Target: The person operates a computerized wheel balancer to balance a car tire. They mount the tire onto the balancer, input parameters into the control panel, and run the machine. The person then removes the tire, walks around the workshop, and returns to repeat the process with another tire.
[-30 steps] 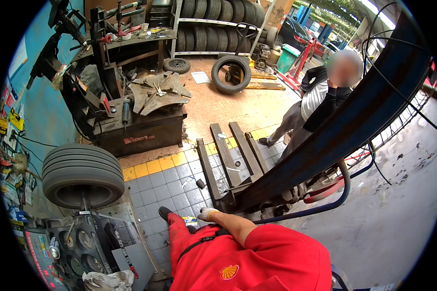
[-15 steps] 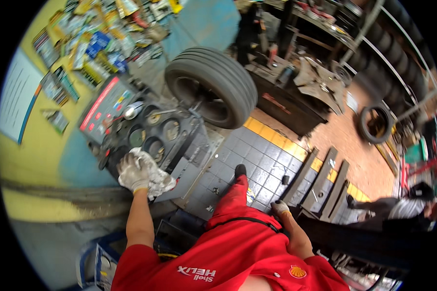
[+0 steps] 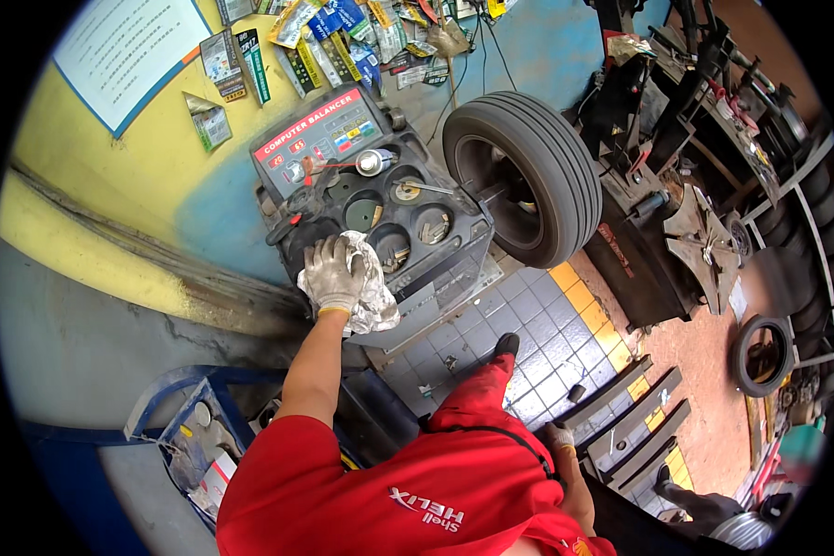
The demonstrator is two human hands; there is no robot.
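Note:
My left hand (image 3: 332, 276), in a grey work glove, is at the near left corner of the wheel balancer (image 3: 417, 292). It grips a crumpled white cloth (image 3: 372, 295), which spreads out to the right over the tray's edge. A tyre on its rim (image 3: 554, 181) is mounted on the balancer's shaft at the right side. Round tray pockets hold small metal weights (image 3: 433, 225). A spray can (image 3: 373, 163) with a thin red straw lies across the tray. My right hand (image 3: 560, 435), also gloved, hangs low beside my hip; its fingers are mostly hidden, so its grip is unclear.
Packaged parts (image 3: 329, 42) cover the yellow wall behind the balancer. A blue-framed cart (image 3: 190, 422) stands at lower left. To the right are a tyre-changing machine (image 3: 704, 246), dark metal ramps (image 3: 625, 417) on the tiles and a loose tyre (image 3: 762, 357). Someone's leg (image 3: 700, 505) shows at lower right.
My view has swung left, so the balancer and wheel appear farther right. My left hand stays on the cloth at the same tray corner. My right hand still hangs by my hip.

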